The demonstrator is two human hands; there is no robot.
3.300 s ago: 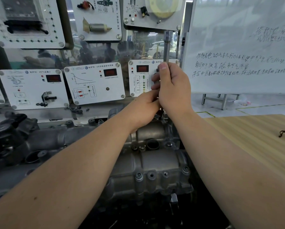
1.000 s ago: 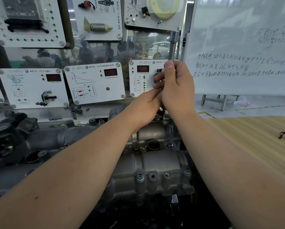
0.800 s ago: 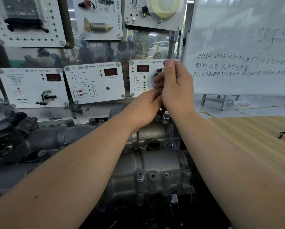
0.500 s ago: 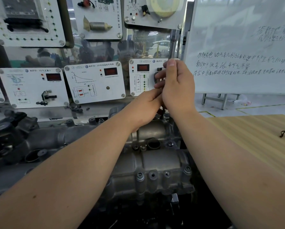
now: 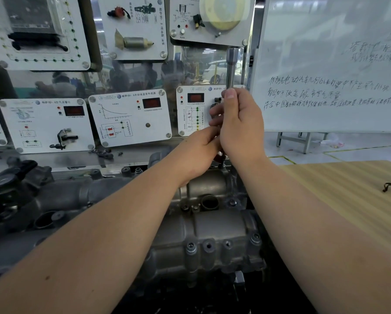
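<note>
Sway alone marks the upright socket wrench [image 5: 231,66] over the engine's [image 5: 212,234] far right corner: right hand [image 5: 239,123] still fisted round its shaft, left hand's [image 5: 196,155] grip beneath hidden, so the fastener is probably still turning.

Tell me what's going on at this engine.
A person is working over the engine cover with a long socket wrench. The right hand grips its shaft upright, thumb pointing up along it. The left hand meets the tool lower down, fingers hidden behind the right. The socket end sticks up above both hands; the lower end is hidden.
</note>
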